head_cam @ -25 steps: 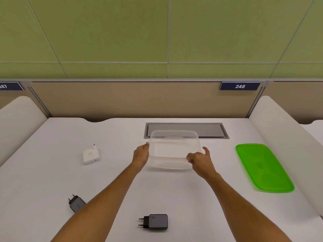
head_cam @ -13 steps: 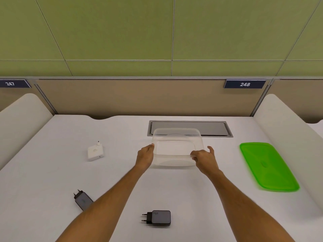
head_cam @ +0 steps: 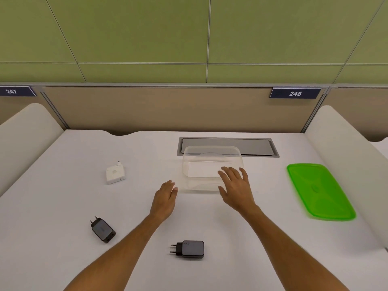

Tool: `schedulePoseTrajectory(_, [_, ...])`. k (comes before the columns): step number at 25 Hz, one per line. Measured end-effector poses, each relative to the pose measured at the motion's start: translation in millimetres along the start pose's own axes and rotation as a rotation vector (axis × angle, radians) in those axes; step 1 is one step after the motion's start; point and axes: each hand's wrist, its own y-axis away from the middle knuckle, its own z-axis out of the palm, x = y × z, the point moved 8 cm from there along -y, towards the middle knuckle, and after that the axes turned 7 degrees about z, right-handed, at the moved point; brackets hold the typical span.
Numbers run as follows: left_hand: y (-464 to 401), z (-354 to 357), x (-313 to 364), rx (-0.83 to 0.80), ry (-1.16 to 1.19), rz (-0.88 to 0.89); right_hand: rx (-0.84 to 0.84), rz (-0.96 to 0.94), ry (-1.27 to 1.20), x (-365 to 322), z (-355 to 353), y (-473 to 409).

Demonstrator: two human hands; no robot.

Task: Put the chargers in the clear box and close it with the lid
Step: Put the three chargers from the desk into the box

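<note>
The clear box point(head_cam: 201, 164) stands open and empty at the middle of the white table. My left hand point(head_cam: 164, 199) hovers just off its near left corner, fingers apart, holding nothing. My right hand point(head_cam: 236, 186) is spread open over the box's near right corner. A white charger point(head_cam: 115, 174) lies to the left of the box. Two dark chargers lie nearer me: one point(head_cam: 102, 229) at the left, one point(head_cam: 192, 248) between my forearms. The green lid point(head_cam: 319, 191) lies flat on the right.
A grey metal cable hatch point(head_cam: 252, 145) is set in the white table point(head_cam: 63, 206) just behind the box. White curved side dividers point(head_cam: 344, 148) bound the desk left and right. A beige partition with the label 248 point(head_cam: 295, 93) runs along the back.
Both hands have let go of the box's sides and drawn back toward me with fingers spread. The box stays where it was set down.
</note>
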Motion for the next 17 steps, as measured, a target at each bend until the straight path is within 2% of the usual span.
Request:
schedulePoseTrajectory(2, [17.8,9.5,-22.3,-0.079,-0.196,0.034,-0.016,-0.087,-0.004,-18.3,1.5,8.5])
schedulePoseTrajectory(5, [39.2,20.0,-47.0,-0.145,-0.393,0.053,-0.191,-0.189,-0.055,-45.2,19.0,24.4])
schedulePoseTrajectory(10, [49.1,25.1,-51.9,-0.153,-0.479,0.081,-0.520,-0.270,-0.106,-85.5,57.0,63.2])
schedulePoseTrajectory(13, [53.2,28.7,-51.8,-0.153,-0.540,0.101,-0.620,-0.278,-0.113,-97.1,70.1,81.3])
schedulePoseTrajectory(17, [57.5,29.6,-54.4,-0.135,-0.620,0.118,-0.666,-0.294,-0.142,-109.8,77.3,98.3])
